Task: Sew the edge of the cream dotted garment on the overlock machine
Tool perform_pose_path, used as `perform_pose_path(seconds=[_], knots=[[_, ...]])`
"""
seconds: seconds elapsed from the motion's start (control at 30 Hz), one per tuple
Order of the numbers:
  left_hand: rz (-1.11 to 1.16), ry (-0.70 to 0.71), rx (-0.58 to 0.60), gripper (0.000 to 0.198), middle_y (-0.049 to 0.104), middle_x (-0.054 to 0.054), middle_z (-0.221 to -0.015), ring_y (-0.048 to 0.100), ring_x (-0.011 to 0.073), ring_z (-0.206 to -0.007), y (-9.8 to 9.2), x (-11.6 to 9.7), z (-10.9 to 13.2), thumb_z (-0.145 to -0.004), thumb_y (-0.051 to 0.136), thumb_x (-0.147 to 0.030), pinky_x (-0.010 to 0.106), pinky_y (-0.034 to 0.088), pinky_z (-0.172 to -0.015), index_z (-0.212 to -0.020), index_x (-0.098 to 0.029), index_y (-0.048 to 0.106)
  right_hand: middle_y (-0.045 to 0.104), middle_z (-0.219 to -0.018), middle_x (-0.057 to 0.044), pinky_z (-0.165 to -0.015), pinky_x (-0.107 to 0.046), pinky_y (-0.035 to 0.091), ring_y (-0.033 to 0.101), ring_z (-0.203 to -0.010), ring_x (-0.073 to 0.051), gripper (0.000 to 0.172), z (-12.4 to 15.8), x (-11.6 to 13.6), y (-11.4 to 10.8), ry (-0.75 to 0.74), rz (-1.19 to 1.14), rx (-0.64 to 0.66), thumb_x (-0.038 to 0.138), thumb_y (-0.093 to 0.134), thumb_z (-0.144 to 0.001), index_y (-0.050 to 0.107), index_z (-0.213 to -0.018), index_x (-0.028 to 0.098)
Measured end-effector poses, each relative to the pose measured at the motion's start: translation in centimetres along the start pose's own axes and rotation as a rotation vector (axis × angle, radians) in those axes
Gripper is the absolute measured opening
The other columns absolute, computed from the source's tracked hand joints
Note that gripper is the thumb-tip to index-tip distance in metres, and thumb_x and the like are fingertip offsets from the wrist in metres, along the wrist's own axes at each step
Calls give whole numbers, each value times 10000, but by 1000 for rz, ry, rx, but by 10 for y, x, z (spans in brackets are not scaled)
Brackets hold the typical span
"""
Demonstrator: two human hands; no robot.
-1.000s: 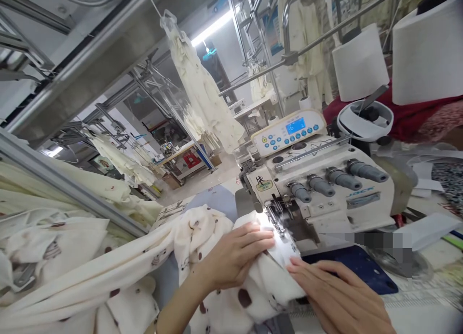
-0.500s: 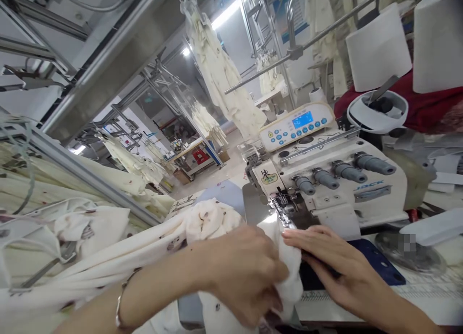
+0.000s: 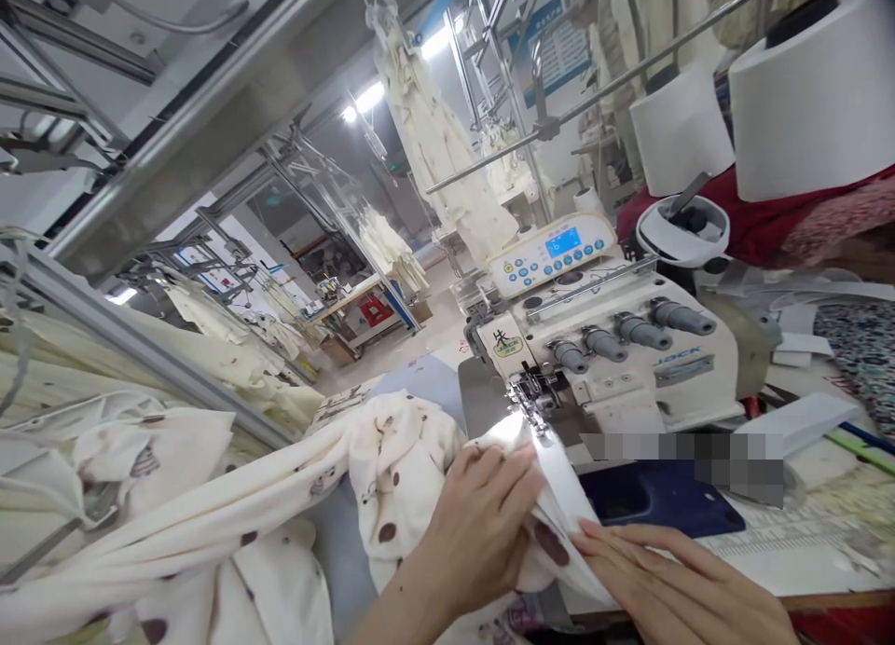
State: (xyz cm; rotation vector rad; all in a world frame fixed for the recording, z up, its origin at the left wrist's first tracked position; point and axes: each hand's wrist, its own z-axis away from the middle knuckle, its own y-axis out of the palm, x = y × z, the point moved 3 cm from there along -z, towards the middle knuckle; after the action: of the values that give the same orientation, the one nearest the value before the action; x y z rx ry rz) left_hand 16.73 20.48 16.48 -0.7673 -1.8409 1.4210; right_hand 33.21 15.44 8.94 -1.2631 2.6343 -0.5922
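My left hand (image 3: 479, 519) lies on the cream spotted fabric (image 3: 398, 496) just before the sewing machine's presser foot (image 3: 537, 417), its curled fingers gripping the cloth. From the foot a smooth white strip (image 3: 563, 487) runs toward me along the fabric's right edge. Lower right, my right hand (image 3: 681, 580) holds the near end of that strip at its fingertips, the fingers fairly straight and close together; its thumb is hidden. The overlock sewing machine (image 3: 615, 347) stands beyond both hands, its needle area lit.
More spotted cloth (image 3: 210, 505) trails left over a metal rail. A dark blue pad (image 3: 661, 500) and a ruler strip (image 3: 790, 538) lie right of the strip. Large white thread cones (image 3: 811, 104) stand behind the machine. Cream garments (image 3: 433, 132) hang at the back.
My left hand has moved up close to the presser foot and lies flatter on the cloth. My right hand has drawn down from the foot, and the white strip now shows straight between them.
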Motion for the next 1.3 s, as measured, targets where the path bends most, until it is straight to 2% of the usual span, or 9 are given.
perform_pose_path(seconds=[0.17,0.43,0.6,0.73,0.9,0.97,1.07,1.17,1.3], knots=[[-93,50,-39,376,532,90,-1316,488,221,-1063,13,15,1,-885,376,-77,378,392,-862,-1238,-135,493,638,-1142,-80,-1008,-261,458,575,-1119,-154,389,14,0,15,-14,53,61,41,332,-900,602,-1171,114],[-151,100,78,342,550,69,-1272,497,191,-1052,11,47,-17,-929,399,-86,338,390,-879,-1255,-164,467,673,-1047,-101,-912,-260,518,613,-1057,-151,379,-20,-25,24,-58,-12,-52,-54,374,-796,631,-1043,72],[-272,134,158,220,625,35,-1003,511,185,-874,-4,67,-37,-883,474,-34,324,366,-749,-1030,-177,553,655,-1084,-136,-925,-322,493,589,-1096,-170,328,-30,-41,37,-24,-42,-91,-75,426,-821,609,-1066,42],[-12,235,148,208,557,-13,-642,452,150,-696,-33,40,-42,-879,546,-209,330,355,-720,-679,-168,504,617,-1170,-128,-972,-354,473,543,-1163,-183,419,-21,-46,34,62,-147,-78,-51,434,-841,533,-1229,74],[203,403,211,226,629,34,-765,531,178,-827,-36,-14,-25,-857,553,-307,349,426,-823,-656,-211,521,485,-1344,-136,-1051,-430,413,442,-1267,-240,485,-9,-37,16,68,-213,129,47,425,-871,438,-1353,100],[183,355,200,182,645,64,-858,544,212,-889,-27,-22,-18,-862,506,-299,386,445,-821,-701,-239,570,480,-1349,-135,-1082,-443,377,422,-1282,-245,456,-9,-30,10,-36,-170,183,80,420,-884,455,-1339,85],[153,243,158,141,634,102,-961,540,250,-912,-13,-22,-8,-821,490,-305,454,448,-823,-820,-229,609,577,-1237,-130,-1094,-427,375,483,-1231,-228,367,-12,-25,2,-124,-119,107,64,418,-881,549,-1224,65],[103,58,32,356,598,137,-1087,510,275,-927,0,-15,-2,-706,555,-330,496,425,-854,-1004,-138,584,627,-1161,-97,-1055,-356,436,557,-1148,-200,347,-15,-19,-1,-206,-43,89,37,383,-870,605,-1132,86],[-201,-13,-27,393,530,118,-1255,490,242,-919,10,-9,0,-783,518,-168,412,423,-801,-1169,-91,527,626,-1162,-90,-1077,-336,401,562,-1141,-196,349,-14,-11,-4,-138,55,99,31,332,-898,631,-1064,103]])
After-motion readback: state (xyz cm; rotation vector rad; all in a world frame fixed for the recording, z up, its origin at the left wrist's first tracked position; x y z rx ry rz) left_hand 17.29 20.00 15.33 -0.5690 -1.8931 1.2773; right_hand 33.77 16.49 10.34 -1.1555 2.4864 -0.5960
